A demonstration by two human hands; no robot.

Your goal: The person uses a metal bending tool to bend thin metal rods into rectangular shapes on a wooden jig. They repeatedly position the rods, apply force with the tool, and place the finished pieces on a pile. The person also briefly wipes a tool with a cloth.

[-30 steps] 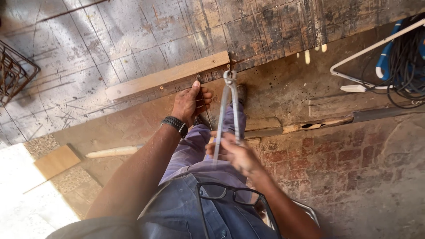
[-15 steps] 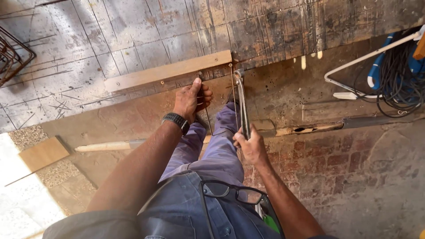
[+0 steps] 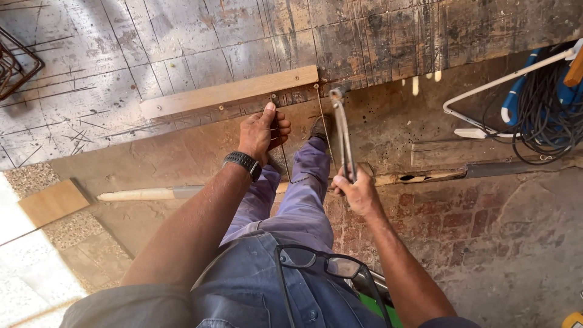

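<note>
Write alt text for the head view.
Seen from above, a person's right hand grips long metal pincers while the left hand holds thin wire beside a wooden strip on scored boards.

A pair of long-handled grey metal pincers (image 3: 342, 135) stands nearly upright in view, its handles close together and gripped low down, its small rounded head up at the edge of a scored, weathered board surface. Just left of it a thin dark steel wire (image 3: 285, 159) runs from under the fingers down across the purple trouser leg, bending sideways at its lower end. A second thin wire strand rises beside the pincer head toward a pale wooden batten (image 3: 228, 92) that lies slanted on the boards.
</note>
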